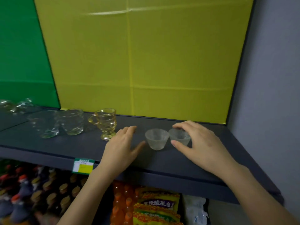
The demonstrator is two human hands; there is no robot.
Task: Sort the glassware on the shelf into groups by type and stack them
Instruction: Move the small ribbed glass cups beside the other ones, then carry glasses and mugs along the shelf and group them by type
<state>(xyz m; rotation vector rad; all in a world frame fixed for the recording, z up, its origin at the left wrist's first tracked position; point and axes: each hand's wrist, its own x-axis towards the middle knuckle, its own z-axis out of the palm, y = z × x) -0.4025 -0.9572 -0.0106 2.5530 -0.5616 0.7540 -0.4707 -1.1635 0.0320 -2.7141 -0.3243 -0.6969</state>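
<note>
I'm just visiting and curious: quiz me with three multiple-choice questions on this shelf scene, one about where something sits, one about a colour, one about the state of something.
1. Where does the amber handled cup stand relative to the two frosted cups?
A. To their left
B. To their right
C. Stacked on top of them

2. What colour is the backdrop panel directly behind the frosted cups?
A. Red
B. Yellow
C. White

3. What is the state of the two frosted cups, the left frosted cup and the right frosted cup?
A. Nested one inside the other
B. Lying on their sides
C. Upright, side by side on the shelf

Answers:
1. A, it stands just beyond the left hand.
2. B, the panel is yellow; green lies further left.
3. C, both rims face up, with the right hand cupped around the right one.
</note>
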